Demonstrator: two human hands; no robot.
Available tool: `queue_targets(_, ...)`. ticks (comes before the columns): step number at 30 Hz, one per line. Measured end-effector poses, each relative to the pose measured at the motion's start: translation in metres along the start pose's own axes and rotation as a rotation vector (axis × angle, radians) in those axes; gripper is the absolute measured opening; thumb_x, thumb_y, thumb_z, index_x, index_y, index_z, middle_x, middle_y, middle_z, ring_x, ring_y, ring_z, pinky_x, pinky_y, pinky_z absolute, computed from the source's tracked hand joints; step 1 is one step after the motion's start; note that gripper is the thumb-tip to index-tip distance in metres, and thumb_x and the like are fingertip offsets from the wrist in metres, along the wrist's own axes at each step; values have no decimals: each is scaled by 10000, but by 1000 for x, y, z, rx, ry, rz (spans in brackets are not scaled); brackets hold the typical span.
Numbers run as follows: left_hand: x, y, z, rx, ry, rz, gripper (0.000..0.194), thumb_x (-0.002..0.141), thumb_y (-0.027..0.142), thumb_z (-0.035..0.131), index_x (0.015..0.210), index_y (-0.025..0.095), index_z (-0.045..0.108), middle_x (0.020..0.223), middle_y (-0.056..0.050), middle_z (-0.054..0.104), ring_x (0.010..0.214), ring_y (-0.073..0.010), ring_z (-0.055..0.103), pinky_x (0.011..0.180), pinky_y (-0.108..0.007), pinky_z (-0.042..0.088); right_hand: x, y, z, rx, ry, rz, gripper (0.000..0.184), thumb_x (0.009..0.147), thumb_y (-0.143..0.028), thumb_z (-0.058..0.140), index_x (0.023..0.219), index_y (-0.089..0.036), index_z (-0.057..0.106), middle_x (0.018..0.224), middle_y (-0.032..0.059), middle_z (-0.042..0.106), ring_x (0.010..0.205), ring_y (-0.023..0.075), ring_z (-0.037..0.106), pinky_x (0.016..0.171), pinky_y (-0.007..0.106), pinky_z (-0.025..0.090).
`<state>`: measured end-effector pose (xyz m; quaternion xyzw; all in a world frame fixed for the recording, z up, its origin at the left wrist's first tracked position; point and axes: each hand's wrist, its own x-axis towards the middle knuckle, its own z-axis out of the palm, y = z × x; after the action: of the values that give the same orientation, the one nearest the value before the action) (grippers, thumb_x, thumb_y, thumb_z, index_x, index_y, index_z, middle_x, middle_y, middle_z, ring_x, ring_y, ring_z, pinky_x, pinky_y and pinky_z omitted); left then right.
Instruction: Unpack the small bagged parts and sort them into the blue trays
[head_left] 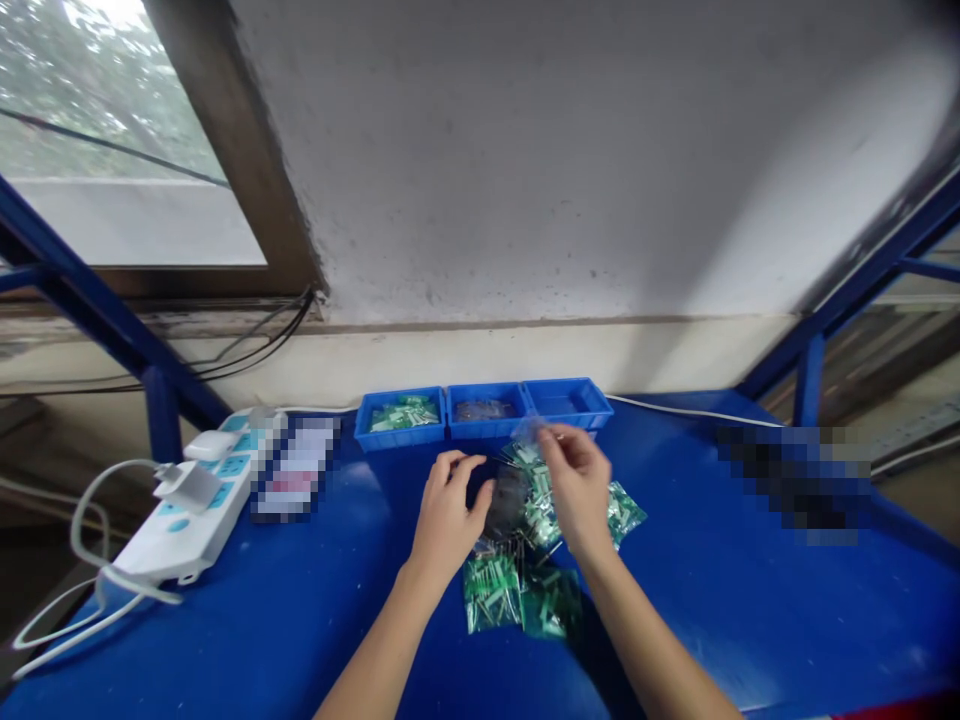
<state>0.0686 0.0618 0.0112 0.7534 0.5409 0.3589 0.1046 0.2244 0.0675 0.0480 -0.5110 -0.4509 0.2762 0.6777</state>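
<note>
My right hand (579, 482) is raised over the pile, its thumb and fingers pinched on a small clear plastic bag (528, 430). My left hand (448, 508) hovers to the left with thumb and fingers apart. Beside its thumb is a dark, blurred thing (508, 503), perhaps a bag of small parts; whether they touch I cannot tell. Around and under my hands lie several clear bags of green and white pieces, among them a green bag (492, 592) at the front and another bag (624, 512) partly behind my right wrist.
At the back stand three blue bins: a left bin (400, 442) with green-white pieces, a middle bin (486, 429) with small metallic parts, and a right bin (604, 408). A power strip (180, 535) with cables and a blurred phone (296, 470) lie left. A dark pixelated thing (795, 480) lies right.
</note>
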Motion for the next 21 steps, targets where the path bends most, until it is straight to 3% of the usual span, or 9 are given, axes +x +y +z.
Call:
queue_targets(4, -3, -1, 8, 211, -198, -167, 423, 805, 537, 507, 1056, 215, 618, 1077, -105, 550, 1008, -297, 517, 818, -419, 417, 27, -36, -20, -164, 495, -696, 134, 774, -176, 626, 905, -199, 605, 804, 29, 557, 718, 154, 549, 651, 312, 449)
queue_targets(6, -4, 2, 11, 244, -275, -185, 440, 775, 528, 540, 1083, 222, 613, 1106, -109, 554, 1029, -313, 506, 810, -415, 413, 41, -44, -23, -257, 578, -943, 231, 765, -109, 614, 963, -228, 599, 855, 39, 542, 790, 176, 548, 699, 343, 452)
queue_targets(7, -4, 3, 13, 247, -300, -190, 421, 778, 491, 544, 1097, 224, 608, 1114, -107, 557, 1030, -311, 507, 805, -407, 413, 46, -43, -21, -324, 537, -992, 256, 772, -100, 598, 989, -237, 596, 883, 47, 541, 830, 190, 546, 730, 362, 452)
queue_targets(9, -4, 5, 14, 233, -322, -212, 348, 795, 395, 529, 1088, 226, 610, 1110, -94, 568, 1017, -297, 517, 793, -388, 416, 52, -30, -13, -501, 302, -948, 243, 803, -133, 563, 1022, -231, 597, 974, 80, 536, 937, 229, 526, 807, 410, 443)
queue_targets(12, -1, 1, 14, 145, -290, -305, 221, 772, 303, 550, 953, 221, 647, 1039, -73, 606, 990, -296, 529, 780, -386, 417, 44, 6, 1, -758, -109, -750, 265, 816, -268, 560, 1062, -187, 610, 1144, 151, 467, 1077, 307, 447, 872, 480, 413)
queue_targets(16, 2, -11, 11, 2, -211, -396, 105, 749, 238, 580, 838, 220, 633, 925, -37, 654, 931, -259, 564, 769, -350, 427, 17, 41, 2, -762, -204, -521, 259, 850, -312, 505, 1034, -178, 629, 1070, 138, 531, 1031, 283, 474, 874, 447, 413)
queue_targets(19, 4, -15, 8, -49, -187, -376, 107, 813, 209, 511, 861, 222, 606, 892, -9, 667, 876, -193, 588, 775, -300, 437, 3, 43, -1, -647, -322, -360, 270, 874, -350, 466, 979, -180, 648, 829, 80, 609, 815, 221, 552, 774, 363, 437)
queue_targets(21, 5, -12, 5, -78, -120, -307, 130, 839, 200, 483, 860, 217, 611, 895, -16, 659, 882, -191, 579, 803, -313, 435, -2, 38, 1, -529, -419, -168, 315, 886, -400, 443, 997, -180, 638, 681, 33, 603, 638, 176, 549, 650, 307, 432)
